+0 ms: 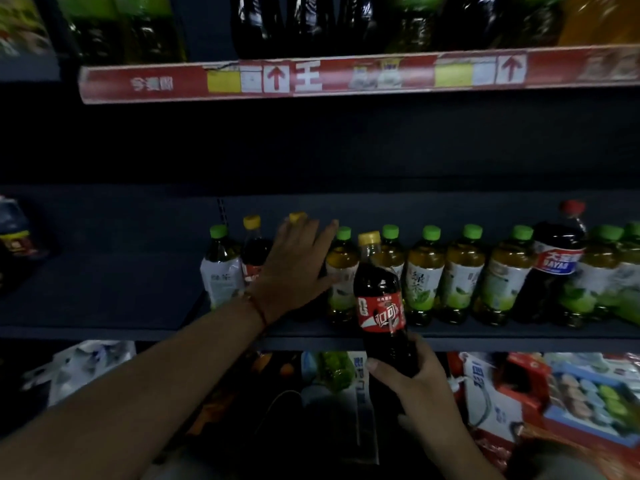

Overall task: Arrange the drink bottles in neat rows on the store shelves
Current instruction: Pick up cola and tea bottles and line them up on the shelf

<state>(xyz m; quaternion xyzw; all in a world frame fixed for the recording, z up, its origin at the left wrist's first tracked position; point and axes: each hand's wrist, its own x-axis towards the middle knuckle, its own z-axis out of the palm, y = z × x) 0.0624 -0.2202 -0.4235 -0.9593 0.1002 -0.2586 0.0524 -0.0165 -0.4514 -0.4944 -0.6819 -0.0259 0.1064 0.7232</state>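
My right hand (pixel 417 382) grips the lower part of a dark cola bottle (pixel 381 299) with a red label and yellow cap, held upright in front of the middle shelf (pixel 104 299). My left hand (pixel 296 268) reaches onto that shelf with fingers spread, lying flat against a yellow-capped dark bottle (pixel 297 218) that it mostly hides. Another yellow-capped cola bottle (pixel 252 251) and a green-capped tea bottle (pixel 221 268) stand just left of it. To the right runs a row of several green-capped green tea bottles (pixel 424 275).
A large red-capped cola bottle (pixel 554 271) stands among the tea bottles at right. Above, a shelf with a red price strip (pixel 346 76) carries big dark and green bottles. Boxed goods (pixel 588 400) and bags fill the lower level. The middle shelf's left part shows bare surface.
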